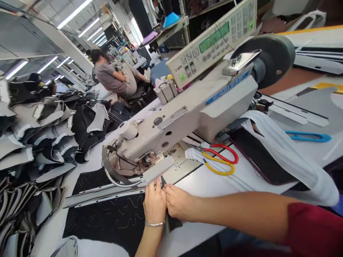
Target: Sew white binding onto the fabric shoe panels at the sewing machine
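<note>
My left hand [154, 204], with a bracelet at the wrist, is closed at the front edge of the sewing machine [171, 123]. Pressed against it is my right hand [179, 202], its fingers pinched together. Both grip a narrow dark fabric piece [163, 181]; its tip shows above the fingers and more of it below them. Most of the piece is hidden by my hands. Just beyond lies the machine's pale guard plate [159, 169], near the needle area. To the left, a black fabric panel [104, 221] with loose threads lies flat.
Red-and-yellow-handled scissors [221, 159] rest right of the needle area. Farther right are a phone [264, 155], a white zipper tape roll [289, 150] and blue thread snips [308, 136]. Stacked fabric pieces [53, 135] fill the left. A seated person [115, 76] is in the background.
</note>
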Motion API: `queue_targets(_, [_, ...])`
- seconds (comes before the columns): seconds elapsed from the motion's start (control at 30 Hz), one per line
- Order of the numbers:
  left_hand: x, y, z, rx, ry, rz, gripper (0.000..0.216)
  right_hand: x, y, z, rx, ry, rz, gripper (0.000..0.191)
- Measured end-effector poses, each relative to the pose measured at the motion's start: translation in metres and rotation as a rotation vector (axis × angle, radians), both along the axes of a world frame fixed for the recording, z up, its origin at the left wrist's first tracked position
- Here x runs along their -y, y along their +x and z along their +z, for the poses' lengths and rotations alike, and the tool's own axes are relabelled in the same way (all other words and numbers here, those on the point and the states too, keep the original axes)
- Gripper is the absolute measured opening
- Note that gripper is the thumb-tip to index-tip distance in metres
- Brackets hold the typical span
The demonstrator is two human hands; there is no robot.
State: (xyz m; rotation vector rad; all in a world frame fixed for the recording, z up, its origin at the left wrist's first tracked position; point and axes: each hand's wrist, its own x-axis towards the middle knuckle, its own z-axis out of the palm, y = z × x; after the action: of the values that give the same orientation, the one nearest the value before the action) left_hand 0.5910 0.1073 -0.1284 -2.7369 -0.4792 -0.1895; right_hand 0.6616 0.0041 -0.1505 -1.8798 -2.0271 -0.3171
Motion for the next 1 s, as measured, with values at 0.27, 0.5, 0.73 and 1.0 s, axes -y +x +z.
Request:
queue_targets(0.27, [0.0007,0.0029,0.0018,-0.036,-0.005,0.005,0.034,0.0008,0.0007,-0.0001,-0.028,-0.024,0.004,0.014])
queue_targets(0.5, [0.0042,0.0067,0.0063,-0.083,-0.009,0.019,0.035,0.0007,0.0024,0.0012,-0.077,-0.045,0.009,0.009])
queue_targets(0.73, [0.0026,0.0063,0.0069,-0.07,-0.046,0.024,0.034,0.0016,0.0029,0.0013,-0.063,-0.038,0.016,0.009])
queue_targets(1.0, [0.0045,0.0074,0.0084,-0.075,-0.066,0.033,0.035,0.0012,0.0026,0.0005,-0.068,-0.028,0.016,0.009])
